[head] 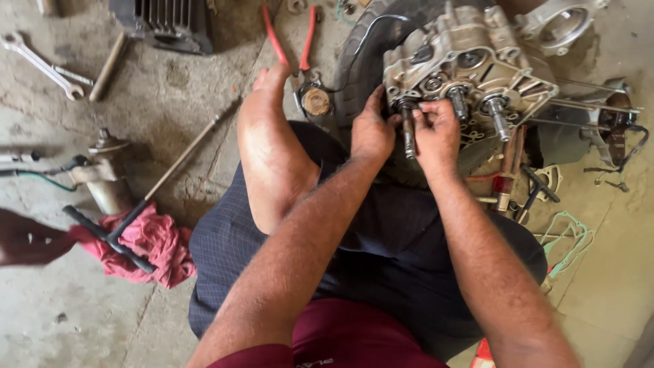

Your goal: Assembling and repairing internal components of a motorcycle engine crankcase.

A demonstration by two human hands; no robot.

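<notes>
A grey, oily engine crankcase (477, 61) rests on a black tyre (357, 68) in front of me, with several steel shafts sticking out of its face. My left hand (373, 129) and my right hand (437, 133) both grip the leftmost shaft (408, 133), fingers pinched around its upper end where it enters the case. Two other shafts (497, 116) stand free to the right. I sit on the floor with one bare knee (272, 150) raised to the left of my arms.
Red-handled pliers (289, 37) lie beyond my foot. A T-handle wrench (129, 221) lies over a red rag (153, 249) at left, near a starter motor (105, 170) and a spanner (41, 65). Green gaskets (569, 238) and small tools lie at right. Another person's hand (24, 238) shows at the left edge.
</notes>
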